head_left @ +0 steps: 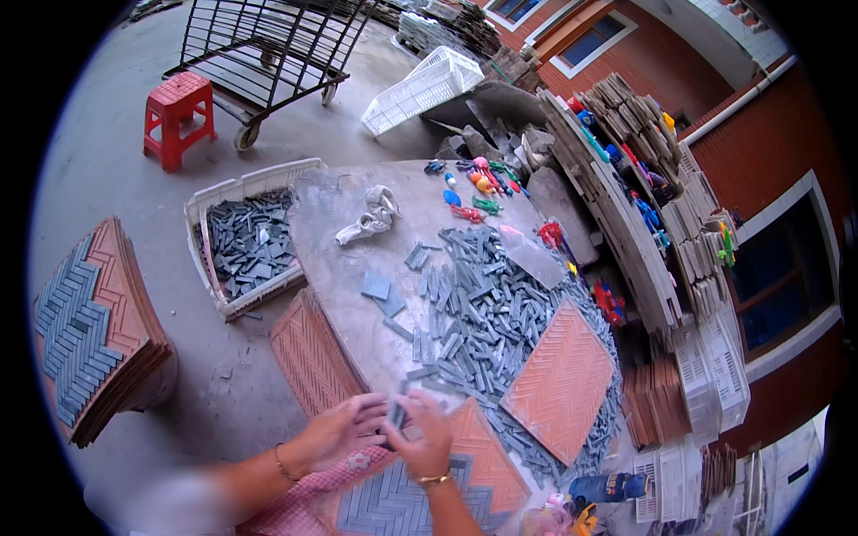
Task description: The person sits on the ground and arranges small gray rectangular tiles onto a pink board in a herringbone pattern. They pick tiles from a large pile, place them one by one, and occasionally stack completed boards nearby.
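Several narrow grey tile strips [396, 413] stand between my two hands, above the near edge of the table. My right hand [427, 438] is closed around them with thumb and fingers. My left hand [344, 431] is beside them, fingers stretched and apart, its fingertips close to the strips; whether they touch cannot be made out. Below the hands lies an orange herringbone-grooved tray [478, 438], partly filled with grey strips [389, 500]. A bare orange grooved tray [563, 380] rests on a large heap of loose grey strips [474, 308].
A white crate [223, 299] of grey strips stands left of the table [326, 223]. Stacked orange trays [313, 353] lean at its near-left edge; another stack [134, 330] is farther left. A red stool [179, 116], a metal cart [268, 58] and small colourful toys [483, 183] lie beyond.
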Demonstrator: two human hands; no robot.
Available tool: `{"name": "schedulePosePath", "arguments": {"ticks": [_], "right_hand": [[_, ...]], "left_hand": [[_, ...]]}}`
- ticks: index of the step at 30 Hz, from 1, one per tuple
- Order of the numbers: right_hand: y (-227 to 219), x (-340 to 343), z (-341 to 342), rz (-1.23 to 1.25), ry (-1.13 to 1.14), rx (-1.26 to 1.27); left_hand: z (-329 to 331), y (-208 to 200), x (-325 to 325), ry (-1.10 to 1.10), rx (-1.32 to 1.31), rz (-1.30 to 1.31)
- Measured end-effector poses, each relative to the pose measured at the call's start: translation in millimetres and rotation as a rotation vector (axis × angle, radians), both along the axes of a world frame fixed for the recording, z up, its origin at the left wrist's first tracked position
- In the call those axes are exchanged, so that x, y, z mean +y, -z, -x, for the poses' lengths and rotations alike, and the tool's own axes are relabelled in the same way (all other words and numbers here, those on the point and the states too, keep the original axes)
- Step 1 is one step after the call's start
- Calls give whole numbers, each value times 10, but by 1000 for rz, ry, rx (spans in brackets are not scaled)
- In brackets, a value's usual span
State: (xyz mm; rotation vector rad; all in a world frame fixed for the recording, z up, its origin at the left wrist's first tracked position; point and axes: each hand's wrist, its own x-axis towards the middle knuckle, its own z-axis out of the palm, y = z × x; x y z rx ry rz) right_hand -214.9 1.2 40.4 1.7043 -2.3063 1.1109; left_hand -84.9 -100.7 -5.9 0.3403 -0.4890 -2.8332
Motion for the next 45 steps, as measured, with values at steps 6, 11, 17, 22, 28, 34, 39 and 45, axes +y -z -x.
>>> {"name": "schedulePosePath", "arguments": {"ticks": [6,11,17,22,28,34,39,45], "right_hand": [[148,389,-499,73,109,-819],[240,666,-611,113,129,-841],[236,935,-679,117,371,-1260],[363,1189,-744,289,302,-1588],[317,1441,-895,307,325,-1697],[538,1809,-999,349,160,-1845],[255,1894,-1267,430,40,-1845],[214,2165,-1473,479,13,-1791]], "left_hand": [[-34,60,289,199,78,-300],[-159,126,384,306,134,-434],[-240,100,415,322,24,-318],[-318,-30,469,326,-65,-53],[-383,-216,506,420,-99,-87],[-467,-210,635,464,-121,-8],[-578,-260,752,498,-162,32],[-774,-260,885,513,-195,49]]}}
